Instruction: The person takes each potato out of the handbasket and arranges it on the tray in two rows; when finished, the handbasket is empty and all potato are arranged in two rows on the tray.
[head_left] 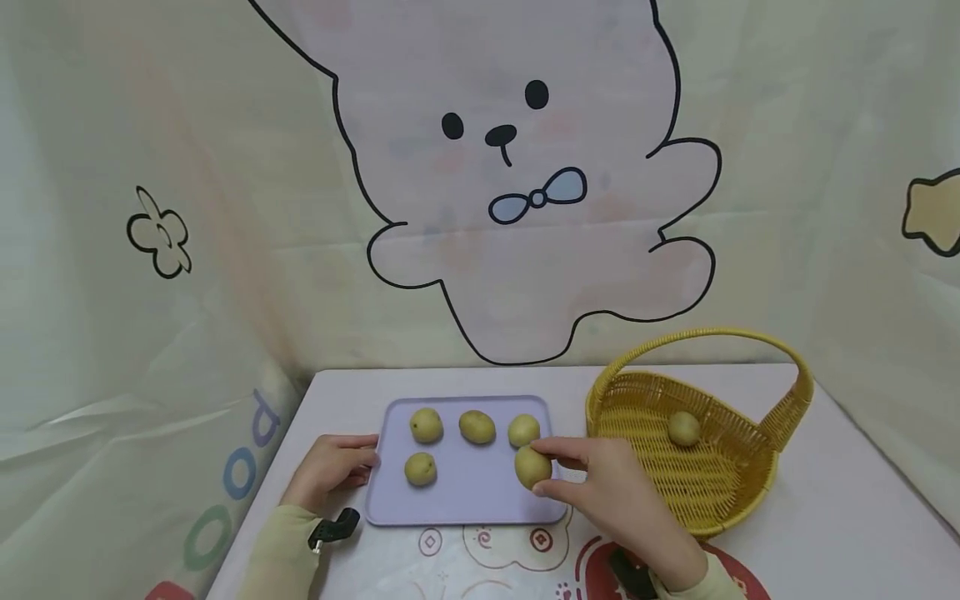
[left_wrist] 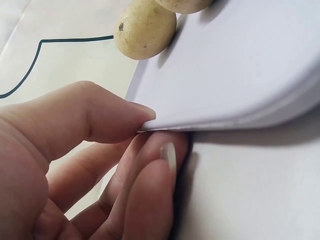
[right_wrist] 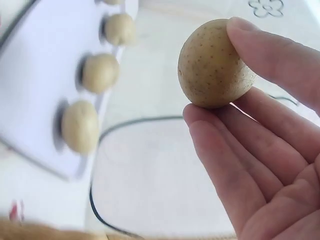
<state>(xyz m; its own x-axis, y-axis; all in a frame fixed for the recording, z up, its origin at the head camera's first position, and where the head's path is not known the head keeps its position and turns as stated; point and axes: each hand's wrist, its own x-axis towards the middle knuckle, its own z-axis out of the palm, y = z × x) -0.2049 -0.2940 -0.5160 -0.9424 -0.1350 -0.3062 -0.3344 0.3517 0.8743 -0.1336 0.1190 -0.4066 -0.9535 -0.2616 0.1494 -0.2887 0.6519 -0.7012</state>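
My right hand (head_left: 611, 483) pinches a potato (head_left: 531, 468) between thumb and fingers, over the right side of a pale purple tray (head_left: 468, 500). The right wrist view shows this potato (right_wrist: 207, 65) held up, its speckled skin clear. Several other potatoes lie on the tray, among them one at the upper left (head_left: 427, 425), one in the upper middle (head_left: 477, 427) and one at the lower left (head_left: 420, 469). At the tray's left edge, my left hand (head_left: 335, 469) grips the rim. In the left wrist view its thumb (left_wrist: 127, 117) lies on the rim, with fingers curled beneath.
To the right stands a yellow woven basket (head_left: 731, 487) with a tall arched handle, and one potato (head_left: 684, 428) inside it. Everything sits on a white table (head_left: 341, 392) with printed drawings near its front. Behind hangs a cloth (head_left: 780, 275) with a cartoon animal.
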